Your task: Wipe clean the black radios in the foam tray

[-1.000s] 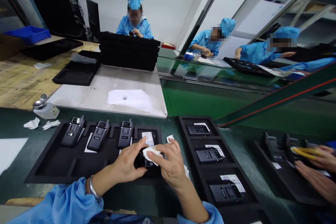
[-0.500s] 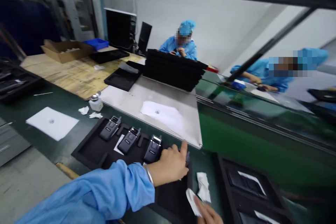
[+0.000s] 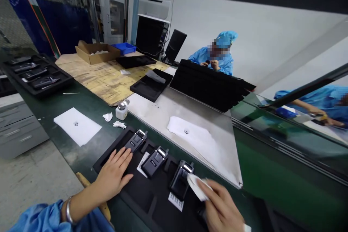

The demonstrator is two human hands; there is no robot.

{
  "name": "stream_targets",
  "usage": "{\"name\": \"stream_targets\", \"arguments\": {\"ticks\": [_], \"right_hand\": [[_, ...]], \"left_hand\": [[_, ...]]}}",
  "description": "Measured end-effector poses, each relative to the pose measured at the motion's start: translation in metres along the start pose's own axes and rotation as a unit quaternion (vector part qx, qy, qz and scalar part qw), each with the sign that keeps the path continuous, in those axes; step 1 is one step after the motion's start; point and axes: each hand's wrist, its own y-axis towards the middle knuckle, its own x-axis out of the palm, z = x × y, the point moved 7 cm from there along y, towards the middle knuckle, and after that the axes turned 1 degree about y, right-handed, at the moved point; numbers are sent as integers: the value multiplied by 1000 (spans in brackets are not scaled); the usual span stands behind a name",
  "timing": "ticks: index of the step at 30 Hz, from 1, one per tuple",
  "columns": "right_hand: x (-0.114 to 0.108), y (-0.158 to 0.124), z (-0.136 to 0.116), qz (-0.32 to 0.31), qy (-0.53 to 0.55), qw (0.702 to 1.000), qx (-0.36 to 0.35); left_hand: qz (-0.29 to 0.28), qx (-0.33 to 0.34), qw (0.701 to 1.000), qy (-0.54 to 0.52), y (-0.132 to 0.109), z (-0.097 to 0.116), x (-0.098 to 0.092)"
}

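A black foam tray lies in front of me with several black handheld devices, each with a short antenna stub like a two-way radio. My left hand rests on it, fingers stretched out, tips touching the lower end of the leftmost device. The middle device lies beside a white printed label. My right hand pinches a folded white wipe at the right edge of a third device. A printed label shows below that one. Something dark under my right hand is mostly hidden.
A small dispenser bottle and crumpled tissues stand beyond the tray. White sheets lie on the left. Stacked black trays stand at the back; another loaded tray is far left. Two co-workers in blue sit opposite.
My left hand has moved from the tray's right side to the leftmost device. My right hand has brought the wipe up to the third device. The view has swung left.
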Motion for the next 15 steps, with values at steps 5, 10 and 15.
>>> {"name": "stream_targets", "arguments": {"ticks": [5,10,15], "right_hand": [[108,124,-70,-24,114,987,-111],[187,165,-107,-56,84,970,-222],[205,163,-113,-104,49,951,-288]], "left_hand": [[-34,20,999,-28,-1,-8,9],[-52,19,997,-59,5,-11,15],[-54,25,996,-72,8,-14,19]]}}
